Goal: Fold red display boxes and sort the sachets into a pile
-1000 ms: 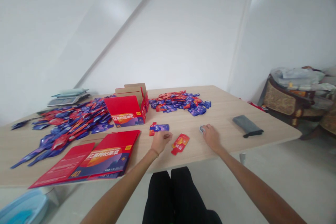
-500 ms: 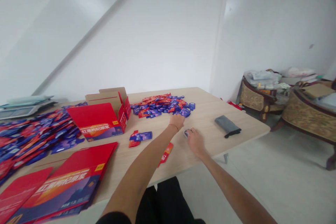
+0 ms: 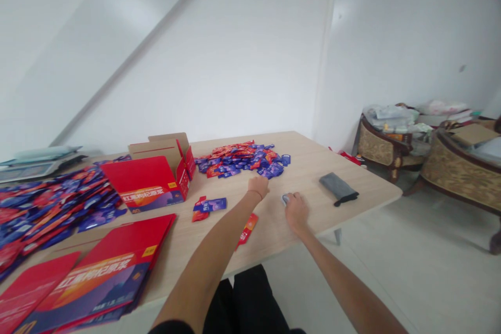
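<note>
My left hand [image 3: 258,186] is closed above the table [image 3: 309,159], just in front of a spread pile of red and purple sachets [image 3: 238,159]. Its fingers are curled out of sight, so anything inside them is hidden. To its right, my right hand [image 3: 296,210] rests low over the wood, fingers closed on a small white and grey object [image 3: 285,198] too small to name. A loose red sachet [image 3: 248,228] lies near my left forearm. Farther left, a purple sachet [image 3: 215,204] lies across a red one.
An open red carton [image 3: 144,185] stands left of centre. Flattened cartons [image 3: 105,271] are stacked at the front left, beside a large heap of sachets [image 3: 55,206]. A grey pouch [image 3: 338,188] lies at right. Laden armchairs [image 3: 379,146] stand beyond the table.
My left hand has drawn back from the sachet pile toward me and slightly left. My right hand has slid a little to the right with the small object.
</note>
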`<action>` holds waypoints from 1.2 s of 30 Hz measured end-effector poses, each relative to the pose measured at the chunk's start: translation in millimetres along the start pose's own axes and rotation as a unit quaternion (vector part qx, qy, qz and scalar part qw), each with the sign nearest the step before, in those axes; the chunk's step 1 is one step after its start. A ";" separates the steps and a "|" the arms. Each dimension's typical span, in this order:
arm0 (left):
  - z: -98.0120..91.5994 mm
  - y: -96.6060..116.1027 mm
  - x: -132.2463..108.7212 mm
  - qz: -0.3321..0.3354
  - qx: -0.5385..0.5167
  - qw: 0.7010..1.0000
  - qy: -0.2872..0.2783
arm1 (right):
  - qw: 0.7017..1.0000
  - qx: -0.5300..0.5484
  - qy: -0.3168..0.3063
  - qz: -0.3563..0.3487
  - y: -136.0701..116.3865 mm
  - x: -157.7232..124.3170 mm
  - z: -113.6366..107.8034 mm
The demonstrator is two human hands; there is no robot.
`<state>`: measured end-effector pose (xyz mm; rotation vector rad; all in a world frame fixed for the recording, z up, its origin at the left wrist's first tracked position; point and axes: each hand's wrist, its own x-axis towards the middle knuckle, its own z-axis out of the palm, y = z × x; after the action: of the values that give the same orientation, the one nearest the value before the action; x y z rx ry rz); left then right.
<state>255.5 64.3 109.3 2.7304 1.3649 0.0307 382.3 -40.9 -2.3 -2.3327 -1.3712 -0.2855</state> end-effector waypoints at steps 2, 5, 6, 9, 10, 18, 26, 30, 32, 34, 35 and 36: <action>0.6 -5.7 -2.7 0.013 -0.003 1.000 -0.003 | 1.000 -0.003 0.006 -0.001 -0.2 -0.5 0.8; -1.3 -16.7 -8.2 0.022 -0.014 1.000 0.008 | 1.000 -0.007 0.011 0.002 0.2 -1.3 1.7; -3.1 -20.8 -10.8 0.022 -0.020 0.999 0.016 | 1.000 -0.007 0.011 0.002 0.5 -1.5 1.9; -11.3 -34.1 -24.6 0.020 -0.041 0.998 0.051 | 1.000 -0.006 0.012 -0.002 1.4 -2.3 2.1; -14.1 -38.9 -32.5 0.020 -0.048 0.997 0.063 | 1.000 -0.006 0.010 -0.001 1.6 -2.5 2.0; 19.0 -77.1 -179.3 0.068 -0.120 0.982 0.132 | 1.000 -0.014 0.009 0.003 2.5 -3.0 4.7; 100.7 -87.7 -275.3 0.128 -0.091 0.967 0.199 | 0.999 -0.012 0.007 -0.038 5.5 -2.9 10.7; 109.7 -93.5 -272.8 0.137 -0.108 0.963 0.207 | 0.993 0.018 0.045 -0.105 4.1 -2.2 -0.2; 112.9 -95.6 -273.2 0.141 -0.127 0.957 0.219 | 0.979 0.042 0.045 -0.193 -4.7 -4.6 -9.9; 116.4 -96.3 -274.6 0.147 -0.132 0.953 0.229 | 0.956 0.065 0.021 -0.284 -22.5 -12.0 -21.4; 118.0 -96.3 -275.2 0.149 -0.131 0.952 0.234 | 0.946 0.077 0.010 -0.316 -34.6 -18.0 -27.4; 119.2 -96.1 -275.5 0.151 -0.130 0.951 0.237 | 0.936 0.089 0.003 -0.341 -48.2 -25.6 -33.3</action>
<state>20.2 -106.9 -11.9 2.7665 0.9100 0.8698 328.9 -55.4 29.7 -1.6383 -2.0733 -0.3451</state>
